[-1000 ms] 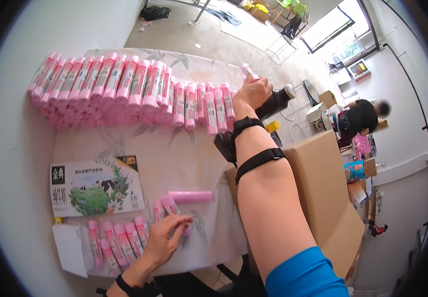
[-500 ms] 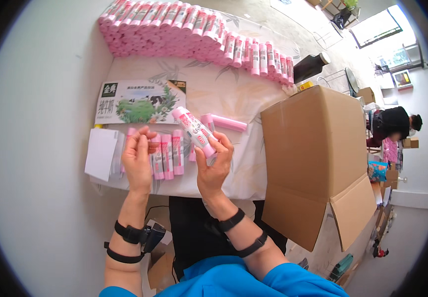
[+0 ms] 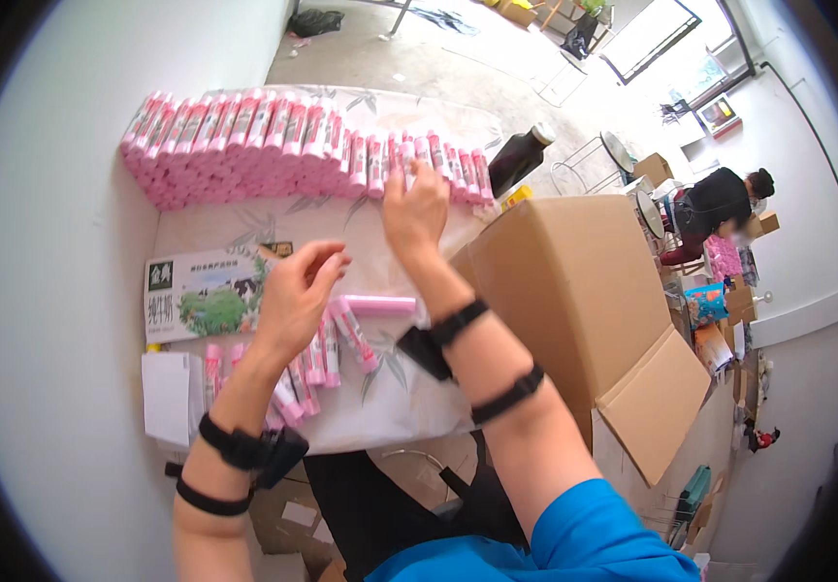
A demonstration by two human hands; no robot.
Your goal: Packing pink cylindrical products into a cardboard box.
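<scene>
Out at the stack of pink labelled rolls, my right hand has its fingers closed around one pink roll. The hand hides part of that roll. My left hand hovers above the near half of the table, its thumb and fingers apart, with nothing in it. Several loose rolls lie beneath and beside it, among them a tilted roll and a plain pink roll lying crosswise. My left wrist and hand cover part of this group.
A printed milk carton panel lies left of my left hand, above a stack of white paper. A large cardboard box with an open flap stands at right. Beyond it are a dark bottle and a seated person.
My right hand has carried a roll from in front of me to the far stack. My left hand has moved beside the loose rolls. The view has shifted, showing more floor beyond the table.
</scene>
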